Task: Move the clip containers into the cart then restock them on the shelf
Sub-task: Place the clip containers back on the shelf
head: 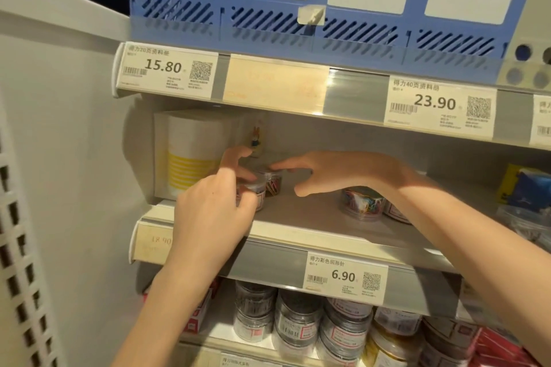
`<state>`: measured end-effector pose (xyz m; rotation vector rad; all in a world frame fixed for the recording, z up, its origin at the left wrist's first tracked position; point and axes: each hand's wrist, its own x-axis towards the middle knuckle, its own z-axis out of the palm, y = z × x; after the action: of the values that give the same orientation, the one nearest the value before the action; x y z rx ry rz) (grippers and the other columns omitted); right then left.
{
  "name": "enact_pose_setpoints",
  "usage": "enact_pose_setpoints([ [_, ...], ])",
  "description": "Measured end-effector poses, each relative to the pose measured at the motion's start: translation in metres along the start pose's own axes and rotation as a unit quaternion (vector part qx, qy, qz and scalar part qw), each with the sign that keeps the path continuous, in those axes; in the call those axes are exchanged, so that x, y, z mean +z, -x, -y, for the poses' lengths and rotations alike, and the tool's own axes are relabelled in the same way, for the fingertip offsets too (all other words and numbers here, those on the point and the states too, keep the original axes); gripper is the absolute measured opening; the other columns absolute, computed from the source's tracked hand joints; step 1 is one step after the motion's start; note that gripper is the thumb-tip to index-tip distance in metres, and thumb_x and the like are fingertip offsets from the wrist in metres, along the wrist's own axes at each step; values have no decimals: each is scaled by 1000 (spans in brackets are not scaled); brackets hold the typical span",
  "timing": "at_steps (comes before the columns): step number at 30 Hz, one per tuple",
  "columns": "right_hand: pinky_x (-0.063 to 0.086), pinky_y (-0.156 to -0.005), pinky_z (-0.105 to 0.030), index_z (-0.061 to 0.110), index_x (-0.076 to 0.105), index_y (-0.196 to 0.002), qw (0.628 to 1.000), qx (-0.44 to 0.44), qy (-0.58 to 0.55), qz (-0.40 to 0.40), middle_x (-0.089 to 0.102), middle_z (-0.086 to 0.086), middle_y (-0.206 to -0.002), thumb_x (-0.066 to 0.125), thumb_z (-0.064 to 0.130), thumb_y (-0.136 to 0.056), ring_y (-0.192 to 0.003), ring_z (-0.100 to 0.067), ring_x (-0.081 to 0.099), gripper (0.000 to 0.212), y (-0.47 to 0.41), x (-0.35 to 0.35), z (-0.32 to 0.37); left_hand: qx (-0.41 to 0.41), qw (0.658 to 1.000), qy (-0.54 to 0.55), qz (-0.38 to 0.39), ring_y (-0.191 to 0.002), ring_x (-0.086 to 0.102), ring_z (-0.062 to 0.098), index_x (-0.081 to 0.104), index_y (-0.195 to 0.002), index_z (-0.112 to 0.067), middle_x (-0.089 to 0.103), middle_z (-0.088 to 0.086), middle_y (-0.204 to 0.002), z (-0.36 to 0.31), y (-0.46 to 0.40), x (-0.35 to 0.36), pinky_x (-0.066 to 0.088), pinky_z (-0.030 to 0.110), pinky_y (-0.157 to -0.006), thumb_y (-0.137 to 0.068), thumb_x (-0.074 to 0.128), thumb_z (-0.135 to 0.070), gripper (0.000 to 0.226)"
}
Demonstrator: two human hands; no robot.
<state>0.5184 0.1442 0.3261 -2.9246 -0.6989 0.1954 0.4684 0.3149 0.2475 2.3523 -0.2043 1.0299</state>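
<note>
Clear plastic everywhere on this middle shelf (313, 226): two small clip containers sit at its left end, the near clip container (253, 195) and, touching behind it, the far clip container (272, 183) showing red clips inside. Left hand (208, 214) is on the near one, its grip curled round the lid and side. Right hand (337, 171) reaches in from the right, fingers spread, index tip just at the far lid; contact is hard to call, probably touching. Close on the left stands a white box with yellow stripes (193, 155), crowding the left hand's side. Farther right on the same shelf, a colourful clip tub (362, 202) sits partly behind the right forearm. Above, blue file racks (298, 9) over price tags reading 15.80 (164, 68) and 23.90. Below, a 6.90 tag (343, 275) and stacked jars of dark clips (298, 316), their labels blurred. White perforated panel (21, 247) cuts off at far left.
</note>
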Motion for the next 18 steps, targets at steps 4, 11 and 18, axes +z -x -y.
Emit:
enact_pose_setpoints([
  [4,26,-95,-16,37,27,-144,999,-20,-25,3,34,10,-148,51,13,-90,-133,-3,31,64,-8,3,-3,8,1000,-5,15,-92,59,30,53,-102,-14,63,-1,-83,5,-2,3,36,35,-67,-83,43,-31,27],
  [11,22,-112,-26,43,29,-142,998,-32,-59,-9,25,17,-151,57,23,-90,-138,-3,25,62,-5,-2,-19,42,999,-18,-6,-88,59,29,52,-121,-25,68,1,-89,8,-4,3,41,35,-67,-67,32,-37,59],
  [18,29,-94,-19,51,40,-130,998,61,-19,-17,38,24,-135,71,45,-77,-125,-3,38,62,65,-9,-63,15,1000,-11,-5,-84,58,36,51,-97,-18,51,-4,-64,5,-2,3,34,36,-61,-81,53,-23,17],
])
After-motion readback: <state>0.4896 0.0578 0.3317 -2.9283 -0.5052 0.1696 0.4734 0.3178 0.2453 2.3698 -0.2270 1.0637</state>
